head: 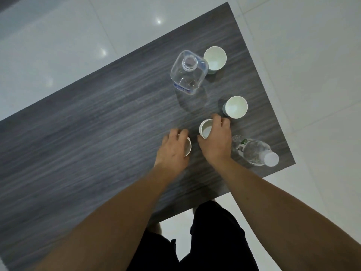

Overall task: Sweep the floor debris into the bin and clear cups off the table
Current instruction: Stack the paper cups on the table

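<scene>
Cups: four on the desk (pixel 97 114), none cleared. My left grip (pixel 173 147) holds one cup (pixel 188 146), right grip (pixel 216 137) another (pixel 205 130); two (pixel 214 57) (pixel 236 107) untouched, upper right.

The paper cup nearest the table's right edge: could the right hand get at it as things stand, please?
Probably not yet: the right hand already grips another cup. The path to that paper cup, just beyond its fingers, looks free.
</scene>
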Action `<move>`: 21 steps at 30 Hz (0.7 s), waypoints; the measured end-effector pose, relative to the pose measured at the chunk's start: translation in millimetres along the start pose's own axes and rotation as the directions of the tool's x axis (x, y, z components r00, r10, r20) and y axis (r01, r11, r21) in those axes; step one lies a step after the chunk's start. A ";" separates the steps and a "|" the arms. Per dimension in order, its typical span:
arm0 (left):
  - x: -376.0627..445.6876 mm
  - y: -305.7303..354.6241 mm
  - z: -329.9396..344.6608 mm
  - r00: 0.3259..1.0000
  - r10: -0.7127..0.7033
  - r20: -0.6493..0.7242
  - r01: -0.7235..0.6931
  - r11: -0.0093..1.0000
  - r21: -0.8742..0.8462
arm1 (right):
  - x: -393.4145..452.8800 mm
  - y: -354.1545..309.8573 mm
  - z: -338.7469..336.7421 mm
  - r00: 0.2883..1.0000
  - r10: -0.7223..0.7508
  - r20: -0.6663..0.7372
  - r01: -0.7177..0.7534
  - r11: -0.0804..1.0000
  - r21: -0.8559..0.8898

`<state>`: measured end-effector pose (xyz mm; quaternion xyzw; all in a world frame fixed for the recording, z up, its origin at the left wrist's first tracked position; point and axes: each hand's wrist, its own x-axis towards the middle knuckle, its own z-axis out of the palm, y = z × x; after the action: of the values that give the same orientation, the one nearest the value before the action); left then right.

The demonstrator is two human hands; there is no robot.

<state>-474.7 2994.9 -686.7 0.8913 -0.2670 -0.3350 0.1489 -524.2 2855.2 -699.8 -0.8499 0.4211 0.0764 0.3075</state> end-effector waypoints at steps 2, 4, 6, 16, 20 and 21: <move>-0.4 4.5 -2.9 0.999 -0.041 0.006 0.041 0.999 -0.012 | -2.9 -3.0 -5.0 0.999 0.037 -0.023 -0.035 0.998 0.055; -3.2 8.5 -11.7 0.998 -0.058 -0.020 0.058 0.998 -0.028 | -7.5 -10.1 -14.4 0.997 0.032 -0.077 -0.024 0.994 0.105; -5.7 11.7 -25.3 0.996 -0.044 -0.073 0.042 0.999 -0.029 | -10.1 -19.9 -26.6 0.991 0.015 -0.131 0.004 0.991 0.137; -12.7 65.3 -114.2 0.963 0.081 -0.258 -0.105 0.991 -0.079 | -8.3 -54.6 -126.8 0.975 0.010 -0.224 0.033 0.982 0.188; -18.3 86.7 -127.9 0.938 0.173 -0.299 -0.217 0.969 -0.121 | -11.1 -44.1 -164.8 0.963 0.016 -0.268 0.039 0.979 0.198; -19.5 91.4 -128.8 0.933 0.184 -0.308 -0.231 0.965 -0.122 | -11.2 -40.2 -171.0 0.966 0.021 -0.259 0.030 0.981 0.190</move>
<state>-434.3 2943.0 -541.7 0.8834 -0.3076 -0.2008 0.2909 -522.7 2780.7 -540.4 -0.8199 0.4611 -0.0771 0.3304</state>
